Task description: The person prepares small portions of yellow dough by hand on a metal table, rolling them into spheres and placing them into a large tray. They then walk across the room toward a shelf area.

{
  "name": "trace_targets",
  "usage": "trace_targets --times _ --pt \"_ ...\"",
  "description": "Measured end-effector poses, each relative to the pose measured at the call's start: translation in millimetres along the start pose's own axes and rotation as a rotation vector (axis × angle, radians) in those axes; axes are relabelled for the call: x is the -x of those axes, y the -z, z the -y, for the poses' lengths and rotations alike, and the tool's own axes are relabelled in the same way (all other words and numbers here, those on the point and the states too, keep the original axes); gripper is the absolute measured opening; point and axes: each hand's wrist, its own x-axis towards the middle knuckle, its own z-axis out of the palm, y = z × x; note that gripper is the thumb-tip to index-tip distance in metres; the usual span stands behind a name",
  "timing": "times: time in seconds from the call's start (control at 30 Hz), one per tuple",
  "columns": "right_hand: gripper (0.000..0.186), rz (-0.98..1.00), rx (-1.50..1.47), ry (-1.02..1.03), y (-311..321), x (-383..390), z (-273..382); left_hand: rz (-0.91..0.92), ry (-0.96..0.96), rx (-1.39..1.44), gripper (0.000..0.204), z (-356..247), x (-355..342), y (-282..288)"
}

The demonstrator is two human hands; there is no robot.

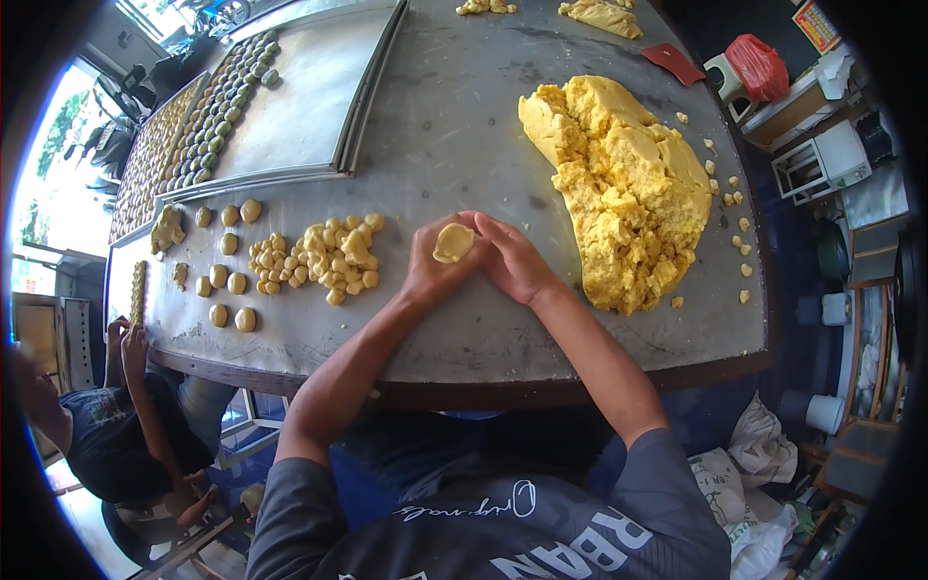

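My left hand [433, 259] cups a flattened piece of pale dough [452, 242] in its palm, near the middle of the metal table [435, 145]. My right hand [514, 261] is against it on the right, fingers curled together; whatever lies inside them is hidden. Left of my hands is a cluster of small pale dough lumps [329, 251], with several rounded dough pieces [236, 283] beyond it. A large crumbly mound of yellow dough [628, 193] sits to the right, with small bits along the table's edge.
Trays with rows of formed pieces [300, 106] lie at the upper left. Another person [135, 435] works at the left end, hands at a strip of dough. A red flat scraper [671, 64] lies at the back right. Stools and sacks [759, 435] stand off the right side.
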Motion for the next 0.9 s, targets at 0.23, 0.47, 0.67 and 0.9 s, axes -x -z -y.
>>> trace_targets --times 0.23,0.47,0.67,0.9 --pt "0.040 -0.029 0.006 -0.023 3 -3 -8 0.012 -0.020 -0.055 0.014 4 3 3" --pt "0.048 -0.037 0.157 0.001 -11 1 -7 0.018 -0.032 0.004 0.015 7 2 3" --pt "0.043 -0.045 0.472 0.074 -5 1 -9 -0.001 -0.018 -0.078 0.017 4 3 0" --pt "0.040 -0.059 0.596 0.195 -9 0 -10 0.005 -0.053 -0.081 0.015 11 2 0"
